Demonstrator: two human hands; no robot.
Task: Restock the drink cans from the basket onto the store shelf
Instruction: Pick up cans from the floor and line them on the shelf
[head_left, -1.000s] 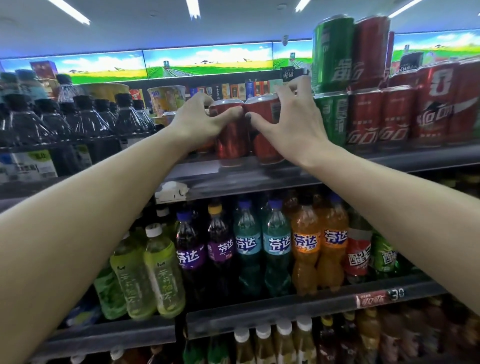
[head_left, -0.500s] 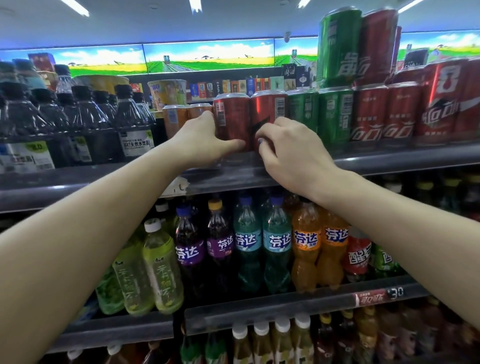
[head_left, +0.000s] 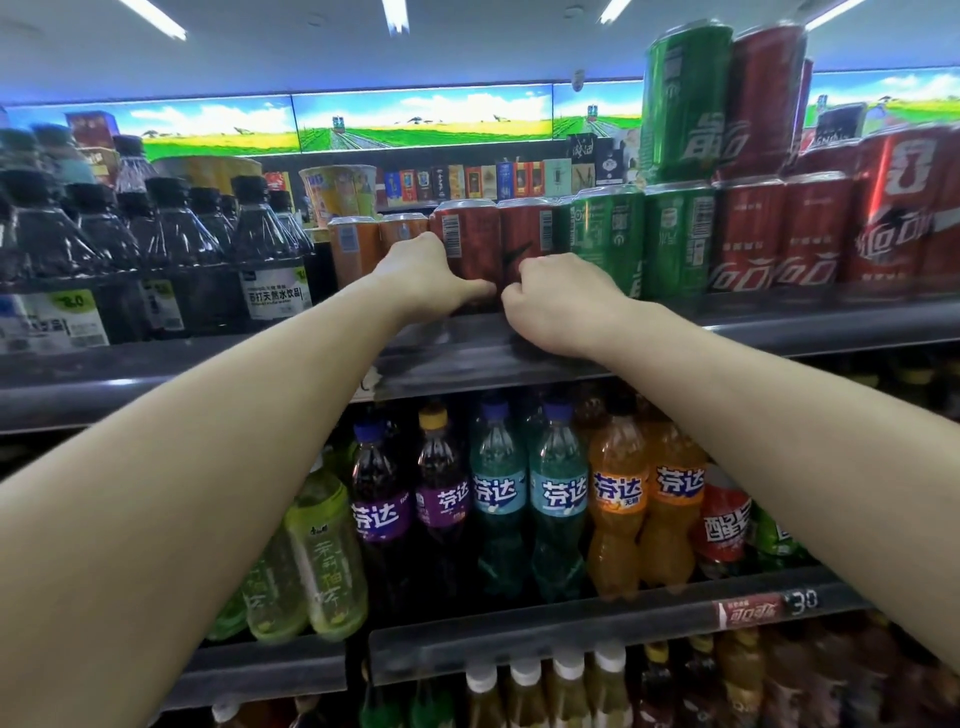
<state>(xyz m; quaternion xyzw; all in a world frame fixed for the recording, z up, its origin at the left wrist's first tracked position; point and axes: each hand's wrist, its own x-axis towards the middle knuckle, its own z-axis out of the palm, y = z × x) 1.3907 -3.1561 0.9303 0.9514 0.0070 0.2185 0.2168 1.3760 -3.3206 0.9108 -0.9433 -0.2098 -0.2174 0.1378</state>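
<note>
Glossy metal cans (head_left: 470, 244) stand above clear plastic bottles (head_left: 558, 499) on matt shelving (head_left: 779, 325).

1. The upper shelf (head_left: 779, 325) carries dark water bottles (head_left: 260, 249) at the left, then orange cans (head_left: 358, 249), two red cans (head_left: 498, 239), green cans (head_left: 644, 234) and red cola cans (head_left: 779, 228).
2. The lower shelf (head_left: 519, 634) carries upright soda bottles (head_left: 556, 499).
</note>
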